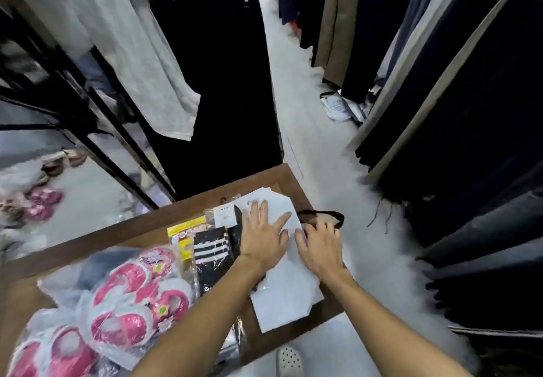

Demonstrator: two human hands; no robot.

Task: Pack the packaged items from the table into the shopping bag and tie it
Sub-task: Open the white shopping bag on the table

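Wooden table (205, 200): left hand (264, 238) flat on white bag (291, 297), right hand (320, 247) gripping its black handle (326, 215); label writing unreadable

Pretty bright, flat indoor light, probably from overhead. The white floor (296, 106) is blown out and the black clothes (217, 83) crush to solid black. Whole frame is soft and smeary, heavy fisheye bending the edges, left side blurriest.
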